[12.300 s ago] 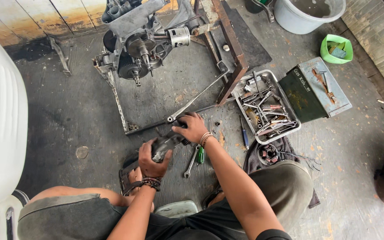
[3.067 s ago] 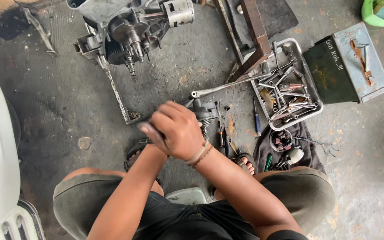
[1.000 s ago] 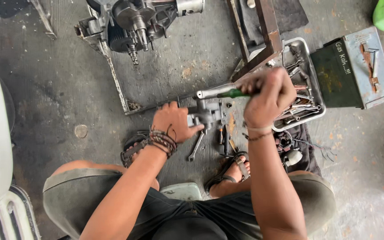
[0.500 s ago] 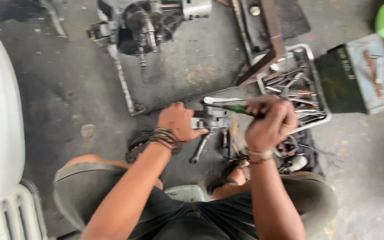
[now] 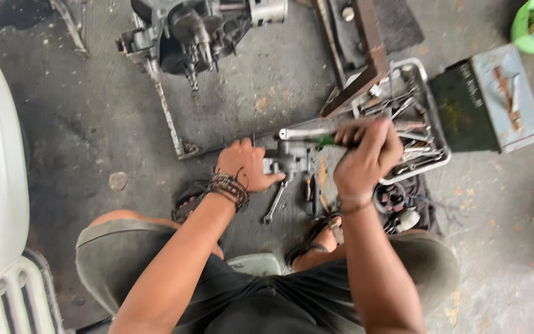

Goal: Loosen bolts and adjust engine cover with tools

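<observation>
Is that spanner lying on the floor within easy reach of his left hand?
Probably yes. The spanner lies just below the left hand, which rests on the grey metal part, and nothing covers it. The hand would have to let go of the part first.

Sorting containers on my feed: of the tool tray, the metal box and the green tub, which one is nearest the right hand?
The tool tray: its rim lies right beside the right hand, while the others sit farther off.

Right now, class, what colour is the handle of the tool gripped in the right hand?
Green: the tool handle shows beside the right hand in the head view.
</observation>
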